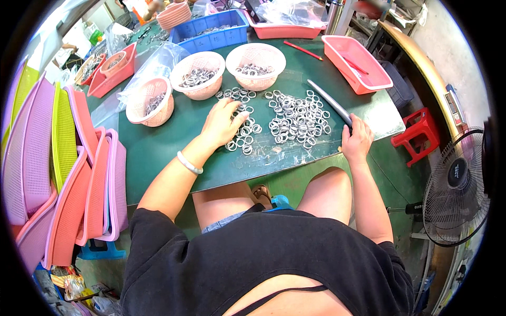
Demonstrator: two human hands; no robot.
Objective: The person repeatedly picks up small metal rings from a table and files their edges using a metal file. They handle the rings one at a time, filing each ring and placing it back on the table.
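Observation:
On the green tabletop my left hand (224, 120) rests over a small group of silver rings (245, 141), its thumb and fingers apart. No ring shows held in it. My right hand (358, 136), near the front edge, is closed round the thick end of a grey tapered ring mandrel (329, 101), which points away and to the left. No ring shows on its bare shaft. Between the hands lies a larger pile of silver rings (298, 118). Behind my left hand stand three pale pink baskets with rings inside: a left one (158, 117), a middle one (203, 90) and a right one (255, 80).
A blue crate (232, 38) and a pink tray (287, 32) stand at the back. Another pink tray (379, 79) and a red pencil-like stick (303, 50) lie at the right. Stacked plastic baskets (68, 200) crowd the left; a red stool (419, 137) and fan (456, 184) stand right.

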